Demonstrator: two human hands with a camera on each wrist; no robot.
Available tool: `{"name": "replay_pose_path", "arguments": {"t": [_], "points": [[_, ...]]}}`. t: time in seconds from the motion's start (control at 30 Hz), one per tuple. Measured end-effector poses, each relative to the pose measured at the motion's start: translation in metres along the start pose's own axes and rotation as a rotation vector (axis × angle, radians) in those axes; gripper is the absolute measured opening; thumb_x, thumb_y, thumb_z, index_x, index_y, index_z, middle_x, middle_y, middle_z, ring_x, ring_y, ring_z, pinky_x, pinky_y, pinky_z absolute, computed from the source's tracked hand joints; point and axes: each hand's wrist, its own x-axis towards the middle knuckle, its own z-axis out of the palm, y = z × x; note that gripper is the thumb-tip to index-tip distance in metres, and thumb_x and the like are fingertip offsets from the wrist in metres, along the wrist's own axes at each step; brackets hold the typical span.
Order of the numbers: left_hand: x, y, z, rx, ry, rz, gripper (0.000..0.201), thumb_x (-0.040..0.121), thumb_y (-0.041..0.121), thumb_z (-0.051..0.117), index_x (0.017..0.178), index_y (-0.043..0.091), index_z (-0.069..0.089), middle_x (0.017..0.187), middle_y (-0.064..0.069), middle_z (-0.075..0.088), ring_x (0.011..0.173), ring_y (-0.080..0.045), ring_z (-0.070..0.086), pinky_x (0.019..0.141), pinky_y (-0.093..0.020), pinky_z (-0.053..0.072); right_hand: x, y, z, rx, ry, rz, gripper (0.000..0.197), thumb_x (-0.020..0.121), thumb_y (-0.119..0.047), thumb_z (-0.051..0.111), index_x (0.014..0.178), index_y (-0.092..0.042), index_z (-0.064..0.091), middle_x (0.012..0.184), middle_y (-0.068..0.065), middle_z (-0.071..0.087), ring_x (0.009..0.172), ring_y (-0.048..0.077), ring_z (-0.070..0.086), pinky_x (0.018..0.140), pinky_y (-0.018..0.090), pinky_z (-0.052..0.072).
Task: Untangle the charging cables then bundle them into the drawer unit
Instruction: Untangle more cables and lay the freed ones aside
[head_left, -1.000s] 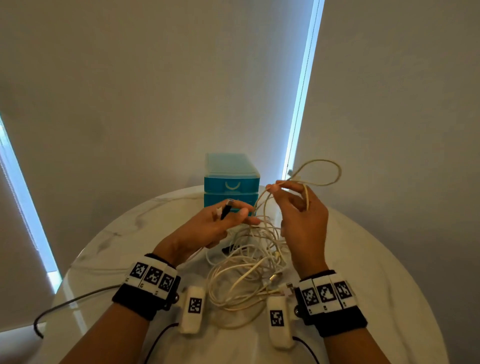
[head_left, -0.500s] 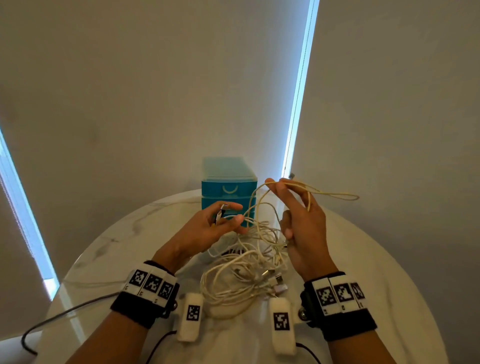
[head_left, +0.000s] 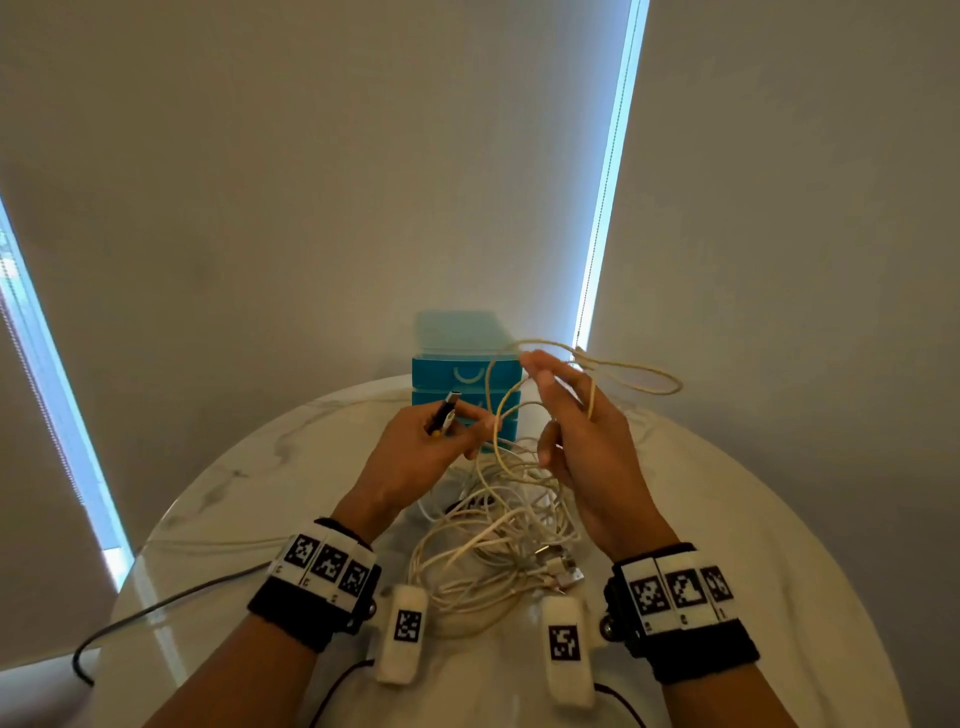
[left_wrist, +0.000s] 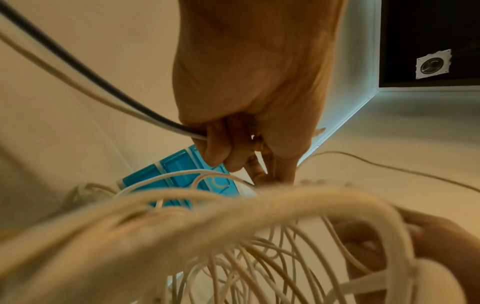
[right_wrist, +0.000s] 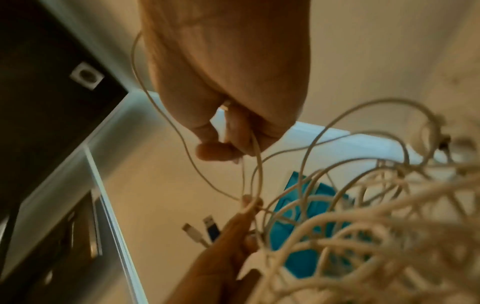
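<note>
Cream charging cables (head_left: 498, 540) lay in a tangle at the middle of a round marble table (head_left: 779, 519), partly lifted by two hands.

The left hand (head_left: 415, 457) was closed around a black plug (head_left: 445, 413) and a white one beside it; the right hand (head_left: 582, 441) pinched a raised cream cable loop (head_left: 623, 366) at its fingertips. A blue drawer unit (head_left: 467, 374) stood at the table's far edge, drawers closed. Two tagged white blocks (head_left: 402, 636) sat near the wrists by the near edge.

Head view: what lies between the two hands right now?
Head view: pale cable strands rise from the tangle through the gap between left hand and right hand; the blue drawer unit stands behind.
</note>
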Motion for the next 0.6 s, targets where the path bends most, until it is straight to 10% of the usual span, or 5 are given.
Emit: {"name": "replay_pose_path", "arguments": {"t": [0.23,0.33,0.43,0.6], "points": [[0.002,0.002,-0.008,-0.126,0.26,0.056,0.02,0.103,0.037,0.073,0.104,0.018,0.077,0.091,-0.002,0.082,0.097,-0.007,0.077,0.093,-0.028,0.057,0.011,0.028,-0.02,-0.538,-0.071,0.092,0.025,0.106,-0.044,0.059,0.102,-0.034,0.081,0.1,-0.005,0.082,0.052,0.016,0.068,0.052,0.022,0.052],[0.003,0.008,-0.013,-0.211,0.372,0.096,0.027,0.105,0.039,0.069,0.11,0.012,0.074,0.095,-0.003,0.083,0.082,0.001,0.071,0.086,-0.024,0.051,0.013,0.032,-0.028,-0.681,0.024,0.002,0.02,0.1,-0.043,0.069,0.09,-0.035,0.084,0.089,-0.017,0.082,0.082,-0.002,0.075,0.086,0.032,0.061],[-0.001,0.017,-0.007,-0.225,0.292,0.1,0.026,0.106,0.035,0.068,0.115,0.011,0.073,0.098,-0.003,0.083,0.066,0.006,0.065,0.066,-0.011,0.048,0.008,0.024,-0.017,-0.589,0.051,-0.169,0.009,0.097,-0.043,0.077,0.098,-0.037,0.084,0.096,-0.023,0.081,0.094,-0.01,0.072,0.085,0.015,0.054],[-0.006,0.022,0.0,-0.212,0.071,0.148,0.022,0.104,0.025,0.069,0.116,0.009,0.078,0.108,-0.001,0.083,0.105,-0.01,0.078,0.074,-0.013,0.056,-0.001,0.023,0.008,-0.658,-0.062,-0.227,0.023,0.094,-0.043,0.08,0.11,-0.027,0.084,0.095,-0.018,0.073,0.084,-0.011,0.065,0.073,-0.002,0.041]]}}
